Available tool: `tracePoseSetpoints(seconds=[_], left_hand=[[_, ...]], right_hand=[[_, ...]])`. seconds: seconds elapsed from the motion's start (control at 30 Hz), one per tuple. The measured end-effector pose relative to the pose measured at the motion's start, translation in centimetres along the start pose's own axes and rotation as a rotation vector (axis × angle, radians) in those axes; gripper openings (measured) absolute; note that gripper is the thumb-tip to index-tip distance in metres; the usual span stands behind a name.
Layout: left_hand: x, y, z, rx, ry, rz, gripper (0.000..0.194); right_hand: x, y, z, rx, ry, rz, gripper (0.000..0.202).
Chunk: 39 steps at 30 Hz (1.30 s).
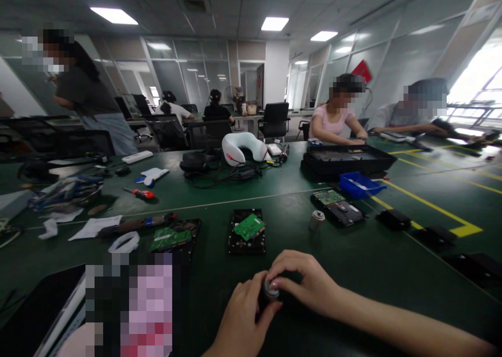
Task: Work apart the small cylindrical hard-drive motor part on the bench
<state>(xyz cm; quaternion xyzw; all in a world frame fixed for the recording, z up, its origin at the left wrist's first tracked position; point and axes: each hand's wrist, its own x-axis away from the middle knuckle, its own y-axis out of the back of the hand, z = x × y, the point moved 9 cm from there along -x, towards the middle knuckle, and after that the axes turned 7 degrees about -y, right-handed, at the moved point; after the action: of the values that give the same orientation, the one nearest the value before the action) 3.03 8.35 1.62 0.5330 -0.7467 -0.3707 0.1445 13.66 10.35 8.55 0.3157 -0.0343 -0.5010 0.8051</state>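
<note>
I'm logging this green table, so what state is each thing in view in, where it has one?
Small grey metal cylinder: held in left hand, right hand touching its top
Silver metal cylinder: upright, unheld
Black rectangular hard drive, centre: flat, green circuit board askew on top
Red-handled screwdriver: lying flat
Blue plastic bin: open
Black hard drive beside bin: lying flat
White rectangular ceiling lights: lit

The left hand wraps a small grey metal cylinder over the dark green table; the right hand grips its top. Just beyond the hands lies a black rectangular hard drive bearing a green circuit board. A silver metal canister stands beyond the right hand.
</note>
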Motion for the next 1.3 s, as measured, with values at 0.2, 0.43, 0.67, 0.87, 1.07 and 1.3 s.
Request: tracePoseSetpoints(seconds=[0.2, 0.43, 0.67, 0.87, 1.07, 1.3], left_hand=[[-0.2, 0.0, 0.1, -0.003, -0.003, -0.004, 0.036], [0.0, -0.4, 0.4, -0.005, -0.011, 0.006, 0.037], [0.0, -0.1, 0.0, 0.015, -0.013, -0.006, 0.036], [-0.1, -0.1, 0.0, -0.007, -0.021, -0.016, 0.036], [-0.1, 0.2, -0.4, -0.038, -0.014, 0.008, 0.034], [-0.1, 0.1, -0.4, -0.025, -0.025, 0.030, 0.035]], right_hand=[[0.0, -0.3, -0.2, 0.033, -0.025, 0.034, 0.012], [0.1, -0.2, -0.9, 0.052, -0.073, 0.019, 0.014], [0.2, 0.3, -1.1, 0.116, -0.072, -0.058, 0.014], [0.2, 0.5, -0.1, 0.122, -0.017, -0.062, 0.009], [-0.3, 1.6, -2.6, 0.100, -0.144, -0.062, 0.014], [-0.4, 0.1, -5.7, 0.336, -0.100, 0.080, 0.013]])
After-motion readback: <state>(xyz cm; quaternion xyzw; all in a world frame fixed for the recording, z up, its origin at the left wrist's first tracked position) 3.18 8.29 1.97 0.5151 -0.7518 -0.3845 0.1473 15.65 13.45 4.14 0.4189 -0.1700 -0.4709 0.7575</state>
